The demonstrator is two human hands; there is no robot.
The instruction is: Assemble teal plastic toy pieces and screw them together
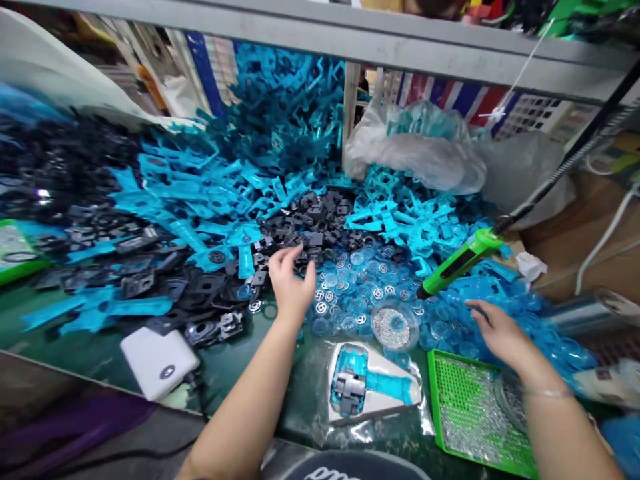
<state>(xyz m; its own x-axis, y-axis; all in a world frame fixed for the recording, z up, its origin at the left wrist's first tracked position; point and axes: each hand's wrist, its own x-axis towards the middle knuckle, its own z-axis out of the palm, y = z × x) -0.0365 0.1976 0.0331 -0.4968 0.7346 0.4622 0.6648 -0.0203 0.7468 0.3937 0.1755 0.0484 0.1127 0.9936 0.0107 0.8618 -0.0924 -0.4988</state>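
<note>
My left hand (292, 285) is at the front of a heap of black plastic parts (320, 217), thumb and fingers apart with nothing visible between them. My right hand (500, 332) hovers over clear blue plastic pieces (445, 327), fingers stretched out and apparently empty. Between my forearms a white fixture (385, 400) holds a blue part (387, 387) with a black part (349, 390) on its left end. Behind the fixture stands a round dish (395, 328) of small silvery pieces. A green electric screwdriver (460, 262) hangs on a cord, its tip above the clear blue discs.
A green tray (475, 407) of small metal pieces lies under my right forearm. Blue plastic parts (200, 190) are piled at the back left. A white box (159, 362) sits at the front left. A grey shelf beam (320, 30) crosses above.
</note>
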